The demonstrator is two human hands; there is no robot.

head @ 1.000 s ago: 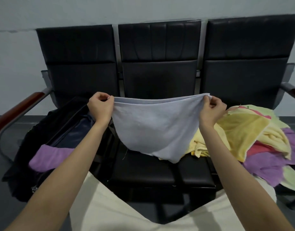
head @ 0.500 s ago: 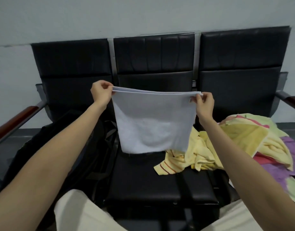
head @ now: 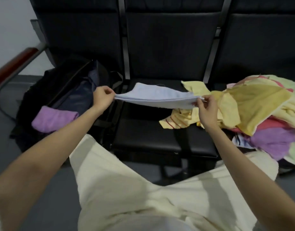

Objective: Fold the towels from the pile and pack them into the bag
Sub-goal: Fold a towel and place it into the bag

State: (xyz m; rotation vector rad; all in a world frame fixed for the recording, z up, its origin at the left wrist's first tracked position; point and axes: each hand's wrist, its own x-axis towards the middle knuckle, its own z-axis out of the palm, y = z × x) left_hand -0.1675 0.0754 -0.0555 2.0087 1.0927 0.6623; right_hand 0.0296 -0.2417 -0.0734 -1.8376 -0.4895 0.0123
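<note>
Partly cropped towel pile (head: pixel 260 110) rightward

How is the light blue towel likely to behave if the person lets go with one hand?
Probably floppy: the light blue towel sags between the left hand and the right hand, which pinch its two ends. Released on one side, it would likely drop limp onto the middle seat. It looks light, since fingertip pinches seem enough to hold it up.

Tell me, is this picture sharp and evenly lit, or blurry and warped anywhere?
Head view: soft indoor light, no glare; the black padded seat swallows detail in shadow. The pale blue cloth towel and both hands look slightly smeared. Wide-angle lens bows the forearms and the red-brown wooden armrest near the edges.
</note>
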